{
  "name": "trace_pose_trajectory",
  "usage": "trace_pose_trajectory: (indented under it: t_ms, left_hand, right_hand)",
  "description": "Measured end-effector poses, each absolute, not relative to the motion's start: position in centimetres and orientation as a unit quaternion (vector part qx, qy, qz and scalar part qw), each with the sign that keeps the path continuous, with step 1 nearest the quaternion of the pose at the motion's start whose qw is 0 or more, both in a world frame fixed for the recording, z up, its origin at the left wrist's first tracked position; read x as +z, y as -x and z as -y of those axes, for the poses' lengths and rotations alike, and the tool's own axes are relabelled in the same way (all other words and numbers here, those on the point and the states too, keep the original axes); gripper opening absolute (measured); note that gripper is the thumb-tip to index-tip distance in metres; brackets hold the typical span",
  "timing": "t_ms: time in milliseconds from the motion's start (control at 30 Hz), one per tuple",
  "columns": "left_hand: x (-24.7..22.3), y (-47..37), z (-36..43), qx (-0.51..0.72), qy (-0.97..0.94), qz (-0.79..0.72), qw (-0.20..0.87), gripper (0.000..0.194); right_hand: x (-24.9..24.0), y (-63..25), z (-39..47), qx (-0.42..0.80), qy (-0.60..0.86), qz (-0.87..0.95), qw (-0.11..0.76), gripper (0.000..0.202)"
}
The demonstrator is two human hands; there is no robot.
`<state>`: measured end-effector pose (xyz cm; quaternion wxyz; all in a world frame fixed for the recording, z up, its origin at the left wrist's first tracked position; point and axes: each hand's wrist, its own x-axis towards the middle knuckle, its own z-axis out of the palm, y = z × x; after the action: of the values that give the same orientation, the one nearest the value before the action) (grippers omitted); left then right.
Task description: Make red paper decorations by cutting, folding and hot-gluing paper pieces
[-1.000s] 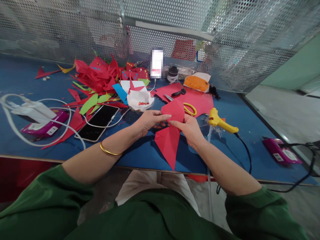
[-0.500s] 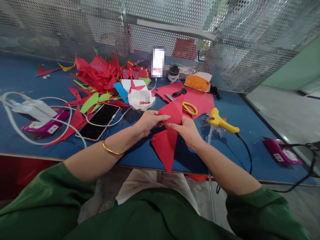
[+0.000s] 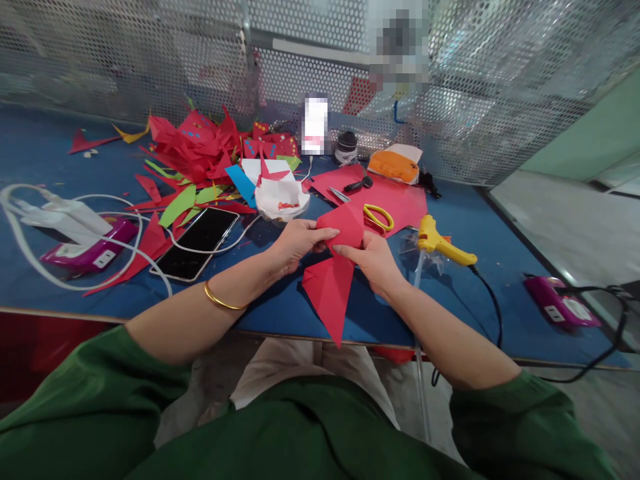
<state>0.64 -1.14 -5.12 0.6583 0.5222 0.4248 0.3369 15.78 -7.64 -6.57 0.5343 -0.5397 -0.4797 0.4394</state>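
Note:
A folded red paper piece (image 3: pixel 330 290) is held between my two hands, its pointed lower part hanging down over the table's front edge. My left hand (image 3: pixel 299 241) pinches its left side, thumb on top. On the right side my right hand (image 3: pixel 373 259) grips the same paper, thumb also on top. Scissors with yellow and red handles (image 3: pixel 380 217) lie just behind the paper, on a red sheet (image 3: pixel 407 201). A black-handled tool (image 3: pixel 359 184) rests on that sheet too.
A yellow glue gun (image 3: pixel 445 243) lies right of my hands. Leftward are a phone (image 3: pixel 197 243), white cables, a purple power strip (image 3: pixel 95 247) and a paper-lined bowl (image 3: pixel 283 199). Behind them is a pile of red cutouts (image 3: pixel 197 143). Another purple strip (image 3: pixel 560 303) sits far right.
A blurred-out patch has appeared behind the mesh at the upper right. Both hands keep their hold on the red paper, with hardly any movement.

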Motion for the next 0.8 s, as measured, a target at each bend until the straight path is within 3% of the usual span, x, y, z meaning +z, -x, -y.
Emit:
trace_pose_trajectory:
  t_ms: [367,633,800]
  left_hand:
    - [-4.9,-0.8,1.5,0.35,-0.521,-0.422,0.654,0.014]
    - [-4.7,-0.4,1.1,0.283,-0.572,-0.436,0.635,0.055]
    - [-4.4,0.0,1.1,0.235,-0.605,-0.414,0.638,0.029]
  right_hand:
    - [-6.7,-15.4,7.6,0.449,0.538,0.475,0.533,0.033]
    - [-5.7,-16.2,7.4,0.384,0.556,0.425,0.602,0.029]
    - [-5.2,-16.9,7.2,0.363,0.551,0.399,0.637,0.03]
